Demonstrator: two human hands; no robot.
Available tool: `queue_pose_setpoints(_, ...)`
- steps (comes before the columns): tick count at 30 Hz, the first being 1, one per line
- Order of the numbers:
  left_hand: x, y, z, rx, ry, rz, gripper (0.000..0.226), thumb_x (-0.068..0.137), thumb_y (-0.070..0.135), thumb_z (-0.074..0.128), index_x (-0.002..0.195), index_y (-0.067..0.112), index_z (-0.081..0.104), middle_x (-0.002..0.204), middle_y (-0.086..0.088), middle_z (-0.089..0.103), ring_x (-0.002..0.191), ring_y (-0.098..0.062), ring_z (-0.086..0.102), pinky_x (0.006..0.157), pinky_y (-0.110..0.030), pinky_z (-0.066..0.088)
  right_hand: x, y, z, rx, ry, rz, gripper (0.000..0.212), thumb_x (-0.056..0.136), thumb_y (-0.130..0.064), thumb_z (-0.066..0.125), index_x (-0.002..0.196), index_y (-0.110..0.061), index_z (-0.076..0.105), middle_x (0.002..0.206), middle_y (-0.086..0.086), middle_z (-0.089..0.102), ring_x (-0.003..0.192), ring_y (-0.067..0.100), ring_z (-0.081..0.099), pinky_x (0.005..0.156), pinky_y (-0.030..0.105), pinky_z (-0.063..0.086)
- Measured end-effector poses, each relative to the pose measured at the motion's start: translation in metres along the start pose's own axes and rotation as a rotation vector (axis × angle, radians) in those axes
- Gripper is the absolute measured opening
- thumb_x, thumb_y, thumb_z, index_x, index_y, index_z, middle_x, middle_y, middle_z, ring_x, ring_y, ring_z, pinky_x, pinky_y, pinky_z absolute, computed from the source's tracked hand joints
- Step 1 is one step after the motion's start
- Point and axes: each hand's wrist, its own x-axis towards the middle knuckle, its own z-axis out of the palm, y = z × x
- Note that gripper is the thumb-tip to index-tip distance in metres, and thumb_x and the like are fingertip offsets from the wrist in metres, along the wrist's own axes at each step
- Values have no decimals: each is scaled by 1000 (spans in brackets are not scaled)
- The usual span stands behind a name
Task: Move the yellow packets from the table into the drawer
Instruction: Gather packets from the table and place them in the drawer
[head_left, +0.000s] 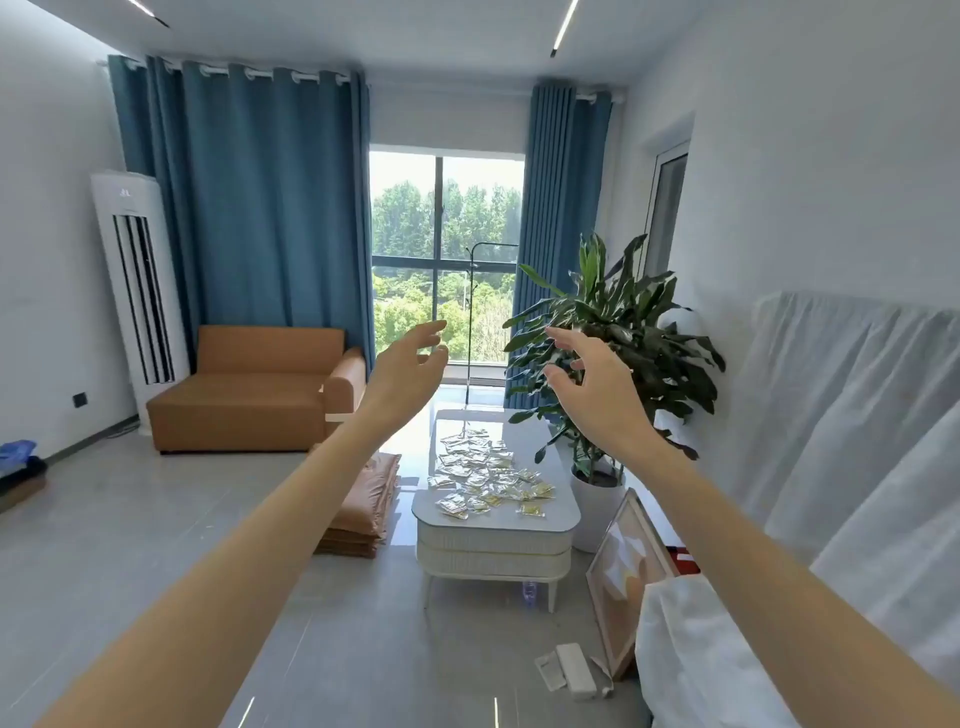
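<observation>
Both arms are raised, well apart from the table. Left hand (410, 366) and right hand (592, 387): empty, fingers loosely spread. Yellow packets (483, 475) lie scattered on the white table (563, 514), 6 o'clock from the hands. Drawer (493, 545) front looks closed. Risk: scooping loose packets first leaves no free hand, and strays slide off the edge.

Hands: 2 — left hand (402, 374), right hand (592, 384). 1 table (493, 525). Yellow packets (488, 473): overlapping, no exact count, approx. two dozen or more. 1 sofa (249, 395), 1 potted plant (618, 322), 2 curtains (249, 197), 1 standing AC unit (137, 275), 1 framed pic (623, 571), 1 cushion stack (363, 509) — plus 2 ceiling light strips (563, 26).
</observation>
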Motion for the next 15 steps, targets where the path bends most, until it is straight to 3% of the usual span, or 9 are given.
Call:
queue_pose_setpoints(9, 118, -127, 25, -47, -54, -92, 41, 98, 21, 44, 140, 22, 44, 136, -4, 53, 105, -10, 50, 90, -26, 39, 91, 76, 123, -50, -78, 124, 45, 95, -16, 55, 139, -19, 47, 136, 4, 51, 122, 23, 48, 104, 43, 41)
queue_pose_setpoints(15, 197, -217, 55, -55, -125, -205, 41, 98, 22, 45, 139, 23, 44, 137, -4, 53, 116, -17, 53, 94, -29, 41, 154, 141, 198, -78, -120, 219, 43, 94, -18, 56, 137, -19, 50, 133, 4, 53, 117, 22, 52, 102, 41, 43)
